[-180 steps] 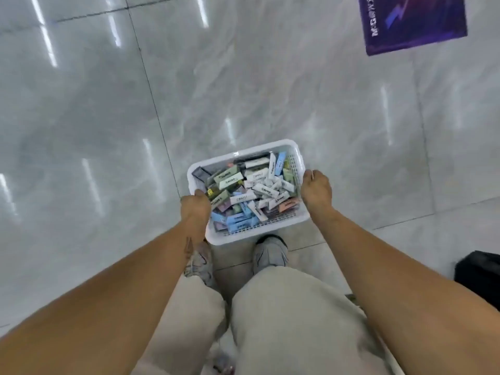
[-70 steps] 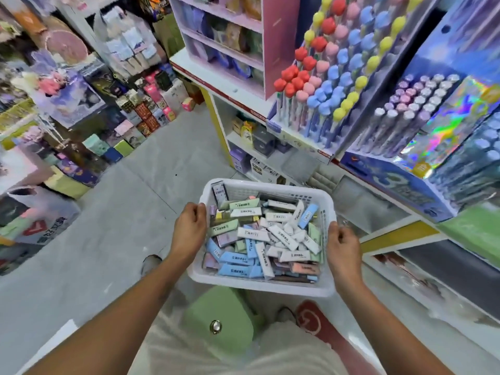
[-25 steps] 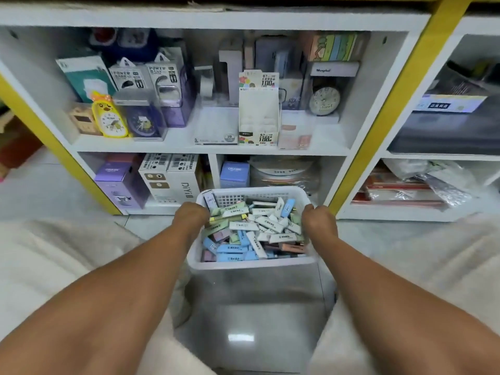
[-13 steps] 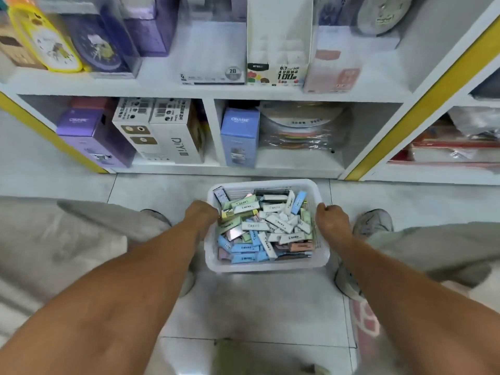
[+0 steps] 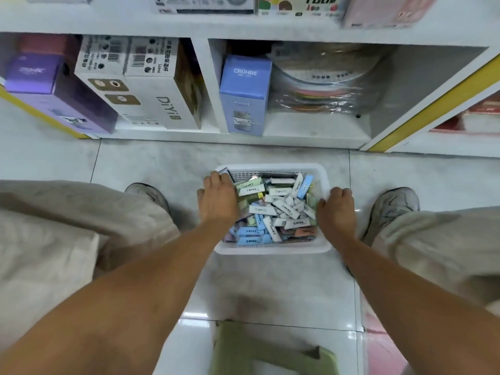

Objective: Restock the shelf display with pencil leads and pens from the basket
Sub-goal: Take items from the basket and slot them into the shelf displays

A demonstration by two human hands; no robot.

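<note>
Nearest the camera, 2 bare forearms reach down and forward to a white basket (image 5: pixel 273 249) that sits on the tiled floor (image 5: pixel 151 163) between the person's shoes. The left hand (image 5: pixel 217 203) lies over the basket's left rim with fingers spread and relaxed, its fingertips by a small dark packet at the far-left corner; its grip is loose and holds nothing I can make out. The right hand (image 5: pixel 336 209) rests on the right rim, fingers bent over the edge (whether it clasps the rim or only rests there I cannot tell). The pencil lead boxes (image 5: pixel 273 209) fill the basket in a jumble, long axes pointing every way, directly under and between both hands, the left one nearer. Beyond the basket lies open floor, then the shelf (image 5: pixel 311 131), whose lower right bay has free room beside a blue carton (image 5: pixel 244 96).
</note>
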